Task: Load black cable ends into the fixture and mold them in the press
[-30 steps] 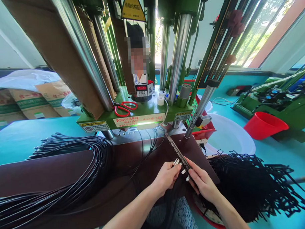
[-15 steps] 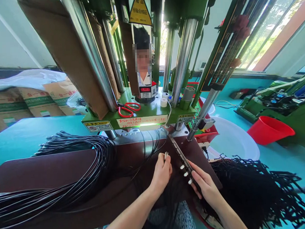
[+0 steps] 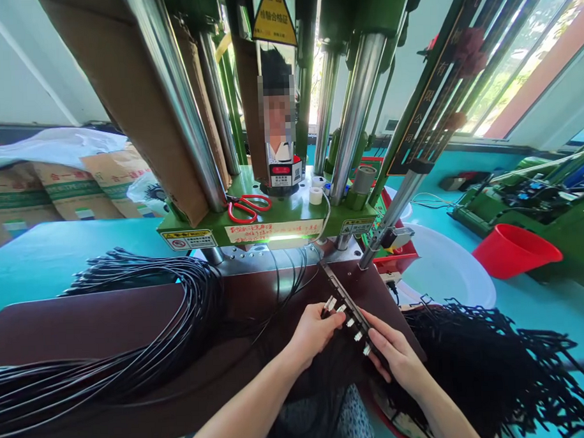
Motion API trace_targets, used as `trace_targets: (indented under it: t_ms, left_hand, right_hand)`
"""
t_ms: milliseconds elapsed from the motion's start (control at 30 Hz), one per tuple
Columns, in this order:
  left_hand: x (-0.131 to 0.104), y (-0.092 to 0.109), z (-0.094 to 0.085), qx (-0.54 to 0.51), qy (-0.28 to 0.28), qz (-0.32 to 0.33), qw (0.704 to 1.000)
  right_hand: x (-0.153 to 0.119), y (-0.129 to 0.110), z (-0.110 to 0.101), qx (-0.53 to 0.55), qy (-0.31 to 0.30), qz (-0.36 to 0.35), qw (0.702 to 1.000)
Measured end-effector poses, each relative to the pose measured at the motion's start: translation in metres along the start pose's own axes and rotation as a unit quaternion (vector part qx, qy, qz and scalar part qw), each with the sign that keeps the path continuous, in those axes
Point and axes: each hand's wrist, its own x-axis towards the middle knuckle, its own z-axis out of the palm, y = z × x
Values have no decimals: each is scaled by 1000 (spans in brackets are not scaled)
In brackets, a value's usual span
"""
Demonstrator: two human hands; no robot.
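A long dark metal bar point(image 3: 341, 292) slants across the brown board, with several small silver connectors point(image 3: 358, 336) along its left side. My right hand point(image 3: 395, 353) is wrapped round the bar's lower end. At the bar's left side, my left hand point(image 3: 317, 330) pinches a small silver connector point(image 3: 330, 303) near the upper part. Thin black cables point(image 3: 291, 280) run over the board from under the green press, and a thick bundle of black cables point(image 3: 189, 299) lies left of my hands.
Red scissors point(image 3: 248, 208) rest on the green press point(image 3: 292, 212). To the right are a white basin point(image 3: 442, 265), a red bucket point(image 3: 516, 249) and a large pile of black cables point(image 3: 483, 365). A steel rod point(image 3: 392, 209) stands right of the bar.
My left hand has moved right and slightly down to the bar with its connector. More silver connectors now show along the bar. My right hand stays on the bar's lower end.
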Motion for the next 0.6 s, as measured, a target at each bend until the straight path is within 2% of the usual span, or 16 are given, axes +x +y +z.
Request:
trace_targets:
  t_ms: [200, 267, 433, 600]
  left_hand:
    - [1, -6, -4, 37, 5, 16, 999]
    - [2, -9, -6, 42, -5, 18, 999]
    - [2, -6, -15, 41, 17, 60, 997]
    - [0, 0, -14, -4, -55, -21, 998]
  right_hand:
    - [-3, 3, 3, -83, -10, -16, 996]
    - [-3, 5, 2, -68, -3, -14, 998]
    - [-1, 5, 0, -9, 7, 0, 1000]
    - [-2, 0, -1, 3, -17, 8, 1000]
